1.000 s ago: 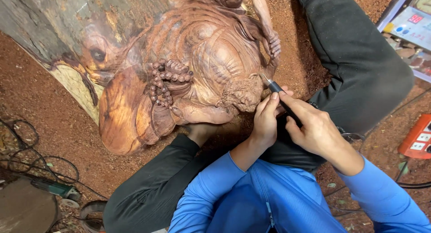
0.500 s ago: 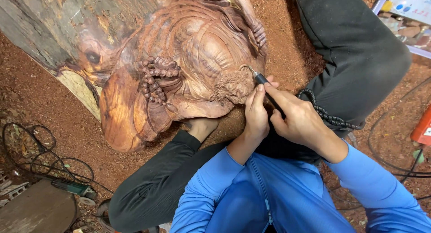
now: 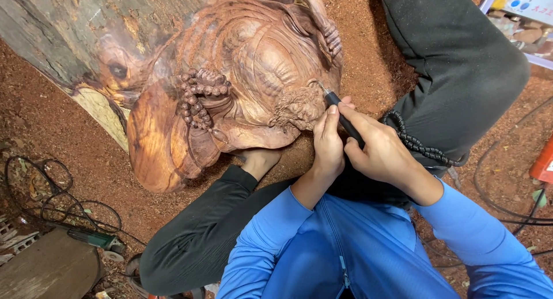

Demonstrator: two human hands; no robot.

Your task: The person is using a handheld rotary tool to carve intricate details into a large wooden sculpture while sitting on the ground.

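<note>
Reddish sawdust surrounds a ridged wood carving [image 3: 242, 86]; both hands' fingers [image 3: 325, 123] grasp a slim black rotary tool [image 3: 344, 120].

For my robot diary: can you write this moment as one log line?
right hand: grips slim black rotary carving tool | tip: on reddish-brown carved wooden sculpture | left hand: steadies tool

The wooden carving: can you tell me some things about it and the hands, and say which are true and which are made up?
1. The right hand holds a thin black carving tool. True.
2. The tool's tip touches the wooden carving. True.
3. The left hand rests flat on the ground. False: it steadies the tool beside the right hand.
4. The carving is painted bright green. False: it is reddish-brown wood.
5. The sleeves are blue. True.
</note>
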